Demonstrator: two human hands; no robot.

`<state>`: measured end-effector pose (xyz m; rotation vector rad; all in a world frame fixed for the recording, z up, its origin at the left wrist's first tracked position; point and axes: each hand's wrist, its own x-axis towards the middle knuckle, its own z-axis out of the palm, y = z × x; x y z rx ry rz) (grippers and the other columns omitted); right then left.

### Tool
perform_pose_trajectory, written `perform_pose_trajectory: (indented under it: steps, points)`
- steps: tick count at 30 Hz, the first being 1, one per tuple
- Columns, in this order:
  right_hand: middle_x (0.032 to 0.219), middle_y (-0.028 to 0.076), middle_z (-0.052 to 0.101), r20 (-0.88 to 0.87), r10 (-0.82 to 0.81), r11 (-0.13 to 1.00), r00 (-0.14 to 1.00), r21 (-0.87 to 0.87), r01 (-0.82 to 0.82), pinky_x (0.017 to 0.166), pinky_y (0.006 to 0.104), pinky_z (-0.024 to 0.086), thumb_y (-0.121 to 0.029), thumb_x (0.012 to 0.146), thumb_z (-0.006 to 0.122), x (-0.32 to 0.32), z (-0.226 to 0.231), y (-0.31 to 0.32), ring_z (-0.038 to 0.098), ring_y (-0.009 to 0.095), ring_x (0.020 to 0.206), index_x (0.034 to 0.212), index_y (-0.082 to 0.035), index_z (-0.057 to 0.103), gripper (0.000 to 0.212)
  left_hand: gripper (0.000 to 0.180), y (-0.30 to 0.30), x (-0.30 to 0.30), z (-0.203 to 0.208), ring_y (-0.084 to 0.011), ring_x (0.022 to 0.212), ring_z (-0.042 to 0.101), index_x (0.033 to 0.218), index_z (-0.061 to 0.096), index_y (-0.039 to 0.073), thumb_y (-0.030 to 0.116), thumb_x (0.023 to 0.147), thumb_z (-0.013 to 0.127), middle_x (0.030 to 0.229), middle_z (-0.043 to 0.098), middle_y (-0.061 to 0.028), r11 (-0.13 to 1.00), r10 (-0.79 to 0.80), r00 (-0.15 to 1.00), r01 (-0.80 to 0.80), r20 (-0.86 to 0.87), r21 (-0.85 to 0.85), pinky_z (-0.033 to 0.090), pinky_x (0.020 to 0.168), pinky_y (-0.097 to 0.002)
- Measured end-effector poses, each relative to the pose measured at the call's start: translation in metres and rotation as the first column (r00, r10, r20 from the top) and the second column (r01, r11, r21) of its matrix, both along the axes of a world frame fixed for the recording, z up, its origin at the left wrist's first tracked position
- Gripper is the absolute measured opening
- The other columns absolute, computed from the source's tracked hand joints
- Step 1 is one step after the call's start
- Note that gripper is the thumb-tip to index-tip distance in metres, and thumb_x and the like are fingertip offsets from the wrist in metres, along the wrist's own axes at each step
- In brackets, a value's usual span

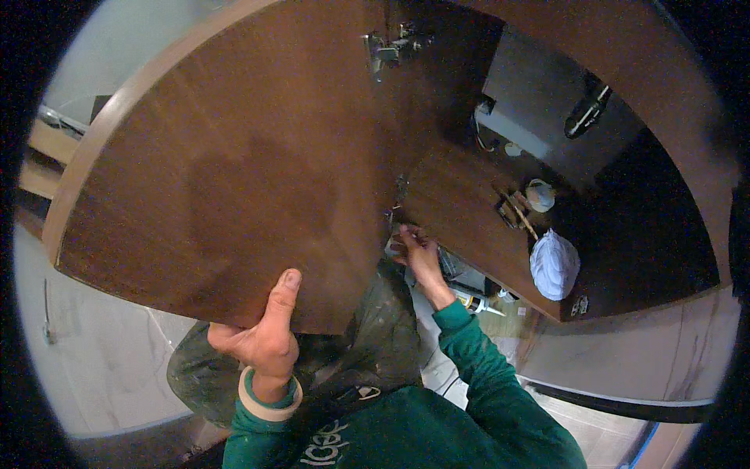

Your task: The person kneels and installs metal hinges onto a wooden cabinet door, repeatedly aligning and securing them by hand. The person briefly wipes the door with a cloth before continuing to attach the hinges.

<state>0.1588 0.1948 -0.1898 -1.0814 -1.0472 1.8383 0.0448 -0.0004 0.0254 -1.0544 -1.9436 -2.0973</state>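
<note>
My left hand (269, 340) grips the lower edge of a brown wooden cabinet door (219, 172), its thumb laid up the door's face and its fingers hidden behind. The door stands swung open to the left. A metal hinge (388, 51) shows at the top, between door and cabinet. Lower down, my right hand (419, 255) is closed, fingertips together beside the small metal parts of a lower hinge (393, 211). Whatever those fingertips pinch is too small and dark to tell.
Inside the cabinet (461, 203) lie a crumpled white cloth-like thing (555, 266), a roll of tape (540, 195) and small wooden-looking pieces (513, 209). A black pipe-like fitting (587, 112) hangs at the back. Below the cabinet, a sealant tube (473, 302) lies by my right wrist.
</note>
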Motion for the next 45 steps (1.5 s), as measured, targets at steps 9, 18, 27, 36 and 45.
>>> perform_pose_trajectory:
  steps: [9, 18, 27, 36, 45]
  points:
    - [0.083, 0.012, 0.068, 0.434, -0.295, 0.854, 0.851, 0.519, 0.031, 0.068, 0.0317, 0.050, -0.036, 0.087, 0.062, -0.007, 0.021, 0.023, 0.063, 0.018, 0.076, 0.106, 0.000, 0.062, 0.041, 0.021, -0.006, -0.004, -0.003, -0.0251, 0.091, 0.062, 0.090, 0.071, -0.001, 0.001, 0.070, 0.076, 0.098, 0.066, -0.0136, 0.993, 0.058, 0.996, -0.065, -0.075, -0.098, 0.043, 0.088, -0.0341]
    - [0.075, 0.011, 0.066, 0.270, -0.310, 0.726, 0.911, 0.687, 0.043, 0.062, 0.0323, 0.049, -0.026, 0.089, 0.059, -0.040, 0.008, 0.091, 0.062, 0.019, 0.065, 0.100, -0.002, 0.062, 0.027, 0.023, -0.010, -0.009, 0.004, -0.0266, 0.091, 0.062, 0.094, 0.071, 0.001, 0.001, 0.072, 0.074, 0.100, 0.065, -0.0139, 0.991, 0.020, 0.996, -0.032, -0.086, -0.133, 0.043, 0.090, -0.0354]
    - [0.074, 0.002, 0.063, 0.014, -0.372, 0.788, 0.928, 0.534, 0.307, 0.055, 0.0287, 0.044, -0.013, 0.089, 0.054, -0.060, -0.009, 0.069, 0.054, 0.011, 0.059, 0.104, -0.004, 0.060, 0.019, 0.022, -0.005, -0.014, 0.006, -0.0229, 0.087, 0.062, 0.091, 0.067, -0.006, -0.007, 0.069, 0.073, 0.098, 0.063, -0.0165, 0.996, -0.007, 1.000, 0.004, 0.027, 0.085, 0.049, 0.082, -0.0362]
    - [0.084, 0.004, 0.062, -0.044, -0.363, 0.759, 0.931, 0.565, 0.323, 0.067, 0.0282, 0.046, -0.007, 0.085, 0.059, -0.063, 0.002, 0.050, 0.056, 0.014, 0.073, 0.112, -0.005, 0.055, 0.028, 0.027, -0.012, -0.020, 0.004, -0.0249, 0.085, 0.063, 0.097, 0.069, -0.003, -0.007, 0.071, 0.072, 0.097, 0.063, -0.0185, 1.000, 0.000, 0.973, -0.007, -0.230, -0.030, 0.049, 0.079, -0.0349]
    - [0.090, 0.003, 0.060, -0.221, -0.635, 0.537, 0.740, 0.563, 0.628, 0.069, 0.0234, 0.044, -0.004, 0.086, 0.055, -0.097, -0.018, 0.050, 0.054, 0.008, 0.079, 0.106, -0.003, 0.056, 0.021, 0.046, -0.018, -0.007, 0.002, -0.0223, 0.084, 0.061, 0.106, 0.056, -0.009, -0.007, 0.065, 0.076, 0.098, 0.064, -0.0152, 0.994, 0.048, 0.999, -0.049, -0.009, -0.095, 0.050, 0.083, -0.0382]
